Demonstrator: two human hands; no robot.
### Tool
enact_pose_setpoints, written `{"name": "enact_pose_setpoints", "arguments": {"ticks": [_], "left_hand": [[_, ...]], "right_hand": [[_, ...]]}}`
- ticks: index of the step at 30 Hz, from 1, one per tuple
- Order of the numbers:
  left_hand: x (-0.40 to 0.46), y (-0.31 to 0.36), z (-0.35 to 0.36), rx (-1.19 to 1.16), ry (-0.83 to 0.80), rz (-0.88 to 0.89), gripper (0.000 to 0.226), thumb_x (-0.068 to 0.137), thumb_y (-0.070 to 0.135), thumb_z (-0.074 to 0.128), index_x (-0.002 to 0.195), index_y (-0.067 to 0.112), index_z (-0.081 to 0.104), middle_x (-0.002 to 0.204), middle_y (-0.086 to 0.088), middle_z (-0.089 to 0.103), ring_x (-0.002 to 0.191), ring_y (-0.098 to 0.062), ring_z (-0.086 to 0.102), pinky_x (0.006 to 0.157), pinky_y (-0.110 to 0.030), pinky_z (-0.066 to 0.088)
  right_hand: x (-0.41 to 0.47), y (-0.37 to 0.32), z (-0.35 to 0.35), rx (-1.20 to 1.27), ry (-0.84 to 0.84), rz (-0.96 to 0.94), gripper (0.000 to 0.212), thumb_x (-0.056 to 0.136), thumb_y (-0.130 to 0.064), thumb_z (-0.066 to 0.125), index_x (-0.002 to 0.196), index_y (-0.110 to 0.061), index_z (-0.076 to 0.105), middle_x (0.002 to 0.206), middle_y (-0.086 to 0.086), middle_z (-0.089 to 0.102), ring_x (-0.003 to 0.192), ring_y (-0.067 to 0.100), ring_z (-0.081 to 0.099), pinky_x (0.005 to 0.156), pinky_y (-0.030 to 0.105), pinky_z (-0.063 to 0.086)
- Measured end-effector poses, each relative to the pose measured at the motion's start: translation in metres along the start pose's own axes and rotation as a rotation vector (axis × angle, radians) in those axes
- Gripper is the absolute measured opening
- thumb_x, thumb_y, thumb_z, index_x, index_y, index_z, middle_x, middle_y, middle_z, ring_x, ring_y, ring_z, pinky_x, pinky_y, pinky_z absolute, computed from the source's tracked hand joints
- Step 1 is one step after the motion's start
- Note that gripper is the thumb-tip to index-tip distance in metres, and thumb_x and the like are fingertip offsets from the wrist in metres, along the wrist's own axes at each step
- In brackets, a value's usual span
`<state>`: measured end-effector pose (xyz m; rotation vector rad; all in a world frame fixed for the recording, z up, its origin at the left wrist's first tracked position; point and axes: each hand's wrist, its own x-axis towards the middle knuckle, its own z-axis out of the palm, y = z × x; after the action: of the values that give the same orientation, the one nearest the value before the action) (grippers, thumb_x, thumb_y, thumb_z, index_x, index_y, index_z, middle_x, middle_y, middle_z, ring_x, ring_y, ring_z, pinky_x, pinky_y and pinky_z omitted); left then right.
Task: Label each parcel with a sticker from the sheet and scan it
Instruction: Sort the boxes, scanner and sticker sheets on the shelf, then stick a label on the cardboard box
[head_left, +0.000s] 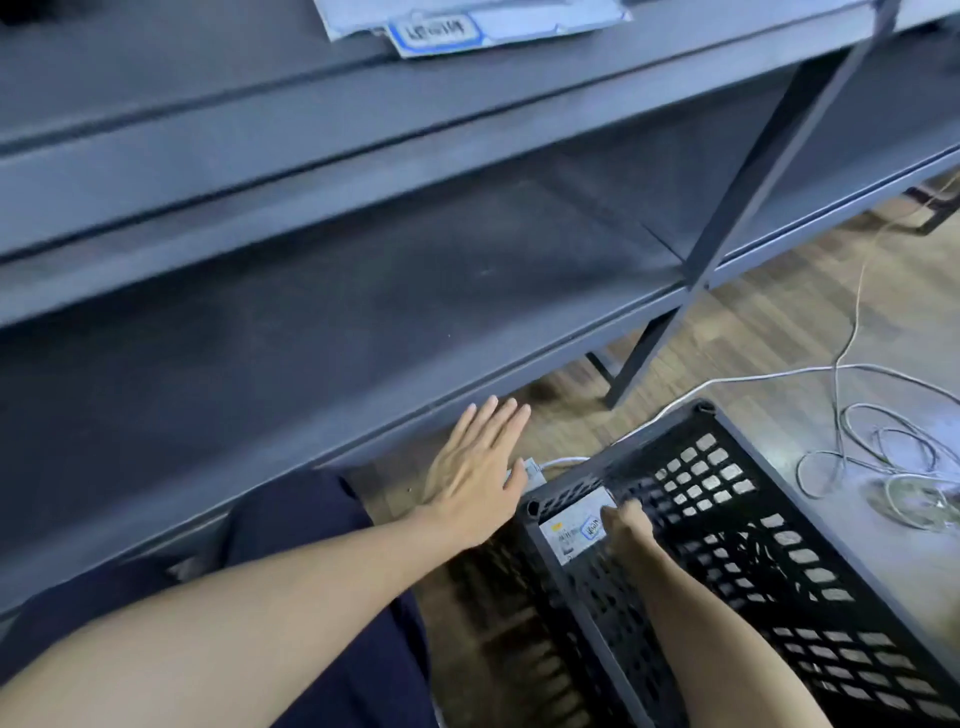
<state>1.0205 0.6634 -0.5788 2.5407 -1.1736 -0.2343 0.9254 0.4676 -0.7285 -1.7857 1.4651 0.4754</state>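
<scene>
The right hand (626, 525) reaches down into the black crate (779, 545) on the floor, fingers curled onto a small labelled parcel (574, 530) lying against the crate's near-left corner. The left hand (478, 467) hangs flat and released just left of the crate, holding nothing. The parcel's long side follows the crate wall, so the right hand is plainly nearer. More labelled parcels (467, 21) lie far up on the tabletop.

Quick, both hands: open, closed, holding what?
Left hand: open, fingers straight, holding nothing.
Right hand: fingers curled on a labelled parcel inside the crate.
</scene>
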Motion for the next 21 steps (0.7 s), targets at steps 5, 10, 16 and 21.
{"name": "enact_pose_setpoints", "arguments": {"ticks": [5, 10, 16, 21], "left_hand": [[0.002, 0.014, -0.029, 0.023, -0.01, 0.075, 0.058, 0.101, 0.035, 0.025, 0.153, 0.021, 0.004, 0.161, 0.006, 0.001, 0.146, -0.009, -0.011, 0.112, -0.024, -0.022], [0.002, 0.039, -0.081, 0.04, 0.026, 0.201, 0.058, 0.101, 0.036, 0.024, 0.154, 0.02, 0.006, 0.161, 0.004, 0.002, 0.147, -0.011, -0.01, 0.115, -0.029, -0.019], [-0.002, 0.059, -0.185, 0.031, 0.189, 0.276, 0.058, 0.1, 0.032, 0.032, 0.153, 0.018, 0.013, 0.16, 0.001, 0.013, 0.147, -0.013, 0.002, 0.118, -0.027, -0.01], [-0.026, 0.046, -0.291, 0.022, 0.42, 0.272, 0.052, 0.098, 0.025, 0.04, 0.147, 0.012, 0.032, 0.153, -0.005, 0.033, 0.141, -0.019, 0.024, 0.116, -0.026, 0.008]], "right_hand": [[-0.03, -0.016, -0.055, 0.026, 0.098, -0.107, 0.034, 0.097, -0.008, 0.048, 0.125, 0.01, 0.051, 0.128, 0.026, 0.055, 0.118, 0.037, 0.054, 0.089, 0.028, 0.044], [-0.094, -0.058, -0.131, -0.089, 0.33, -0.211, 0.024, 0.097, -0.005, 0.044, 0.108, 0.011, 0.057, 0.118, 0.027, 0.061, 0.11, 0.035, 0.058, 0.078, 0.032, 0.043], [-0.193, -0.137, -0.219, 0.31, 0.613, -0.432, 0.042, 0.094, -0.015, 0.047, 0.131, 0.006, 0.044, 0.133, 0.031, 0.049, 0.123, 0.044, 0.046, 0.1, 0.042, 0.037], [-0.292, -0.223, -0.264, 0.371, 0.808, -0.745, 0.042, 0.093, -0.012, 0.046, 0.131, 0.005, 0.045, 0.129, 0.032, 0.05, 0.121, 0.046, 0.045, 0.101, 0.047, 0.036]]}}
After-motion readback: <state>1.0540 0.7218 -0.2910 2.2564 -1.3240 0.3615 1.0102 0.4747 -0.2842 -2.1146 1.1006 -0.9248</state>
